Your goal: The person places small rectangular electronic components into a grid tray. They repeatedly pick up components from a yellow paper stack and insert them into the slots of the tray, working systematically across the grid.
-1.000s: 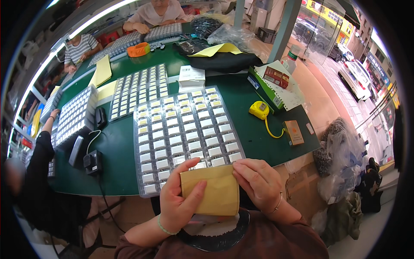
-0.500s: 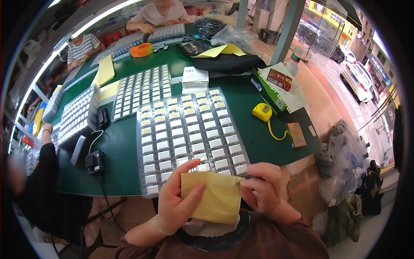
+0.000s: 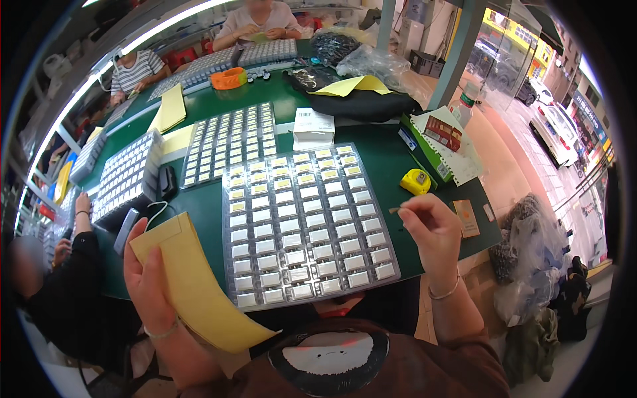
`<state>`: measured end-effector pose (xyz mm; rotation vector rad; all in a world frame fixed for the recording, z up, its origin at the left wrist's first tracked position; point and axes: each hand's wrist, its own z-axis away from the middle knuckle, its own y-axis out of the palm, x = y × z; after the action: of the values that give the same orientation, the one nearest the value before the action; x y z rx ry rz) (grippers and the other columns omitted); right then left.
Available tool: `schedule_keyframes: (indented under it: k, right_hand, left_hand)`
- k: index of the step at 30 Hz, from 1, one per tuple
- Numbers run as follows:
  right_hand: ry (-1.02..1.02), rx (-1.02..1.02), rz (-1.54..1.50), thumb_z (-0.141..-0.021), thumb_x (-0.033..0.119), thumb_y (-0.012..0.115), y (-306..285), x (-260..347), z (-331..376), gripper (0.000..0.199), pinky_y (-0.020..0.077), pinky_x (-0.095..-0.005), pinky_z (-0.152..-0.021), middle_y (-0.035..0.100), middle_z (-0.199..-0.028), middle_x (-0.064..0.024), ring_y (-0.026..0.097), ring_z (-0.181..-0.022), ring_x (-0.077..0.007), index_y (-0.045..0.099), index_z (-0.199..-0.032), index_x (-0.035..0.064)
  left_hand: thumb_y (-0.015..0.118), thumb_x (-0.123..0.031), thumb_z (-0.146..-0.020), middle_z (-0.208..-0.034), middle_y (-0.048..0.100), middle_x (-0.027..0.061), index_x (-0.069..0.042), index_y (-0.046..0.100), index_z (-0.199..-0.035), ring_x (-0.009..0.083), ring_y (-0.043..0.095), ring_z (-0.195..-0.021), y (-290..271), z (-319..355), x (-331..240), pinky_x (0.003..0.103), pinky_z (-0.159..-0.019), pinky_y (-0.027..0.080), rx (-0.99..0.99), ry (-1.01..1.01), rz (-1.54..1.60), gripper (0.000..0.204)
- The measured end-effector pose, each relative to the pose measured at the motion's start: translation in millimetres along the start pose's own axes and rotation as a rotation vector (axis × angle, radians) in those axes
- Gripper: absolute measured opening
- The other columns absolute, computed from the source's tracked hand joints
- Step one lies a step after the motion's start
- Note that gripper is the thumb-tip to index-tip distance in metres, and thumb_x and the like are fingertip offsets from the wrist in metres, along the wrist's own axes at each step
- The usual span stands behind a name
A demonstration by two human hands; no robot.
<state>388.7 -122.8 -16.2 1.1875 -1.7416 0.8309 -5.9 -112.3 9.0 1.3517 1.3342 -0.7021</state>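
My left hand is closed on a long yellow sheet of paper, thumb on its face, the lower end curling toward my lap. My right hand, raised over the table's right side, pinches a small yellowish scrap between thumb and fingertips. Between the hands lies a transparent plastic tray with rows of small white blocks. Several blocks at its far end carry yellow pieces on top; the nearer ones are plain white.
Behind the tray are another filled tray, a white box and a stack of trays. A yellow tape measure and a small brown box lie right. Co-workers sit at the left and far side.
My hands have moved apart: the left went left with the yellow sheet, now hanging full length; the right rose to the right with the scrap. The view shifted slightly.
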Motion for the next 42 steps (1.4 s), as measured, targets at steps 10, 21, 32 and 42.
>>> schedule_keyframes:
  k: [10, 21, 32, 42]
  right_hand:
    - [0.156, 0.047, 0.229, -0.087, 0.014, 0.074, 35.9, -45.5, -63.0, 0.016, 0.0434, -0.0208, -0.058, 0.064, -0.072, 0.0001, 0.053, -0.063, -0.004, 0.07, -0.088, -0.0016]
    - [0.341, -0.023, 0.276, -0.083, 0.013, 0.074, 55.2, -50.7, -68.1, 0.017, 0.0463, -0.0228, -0.061, 0.065, -0.074, -0.0025, 0.056, -0.066, -0.0073, 0.069, -0.086, -0.0028]
    - [0.374, -0.025, 0.279, -0.083, 0.013, 0.074, 53.1, -57.5, -66.9, 0.017, 0.0455, -0.0218, -0.061, 0.064, -0.075, -0.001, 0.055, -0.066, -0.0061, 0.068, -0.086, -0.0025]
    - [0.356, -0.027, 0.292, -0.081, 0.012, 0.074, 54.6, -58.2, -66.5, 0.016, 0.0452, -0.0216, -0.06, 0.064, -0.073, -0.0009, 0.055, -0.065, -0.0061, 0.068, -0.085, -0.0023]
  left_hand:
    - [0.054, -0.004, -0.098, -0.116, 0.067, 0.0135, -0.001, 0.043, -0.143, 0.0193, 0.067, -0.102, 3.8, -17.5, 77.5, 0.032, -0.089, 0.056, 0.211, -0.296, 0.306, 0.047]
    - [0.05, -0.001, -0.096, -0.112, 0.068, 0.0165, 0.0, 0.044, -0.139, 0.0222, 0.069, -0.099, 0.7, -17.8, 97.8, 0.034, -0.086, 0.058, 0.234, -0.419, 0.439, 0.044]
    - [0.049, -0.002, -0.097, -0.108, 0.068, 0.015, -0.001, 0.043, -0.139, 0.0217, 0.07, -0.095, -1.9, -13.7, 97.7, 0.033, -0.083, 0.059, 0.216, -0.443, 0.427, 0.042]
    - [0.049, -0.003, -0.098, -0.109, 0.068, 0.0148, -0.002, 0.044, -0.138, 0.0212, 0.069, -0.096, -2.4, -14.0, 98.9, 0.033, -0.084, 0.059, 0.218, -0.438, 0.43, 0.041]
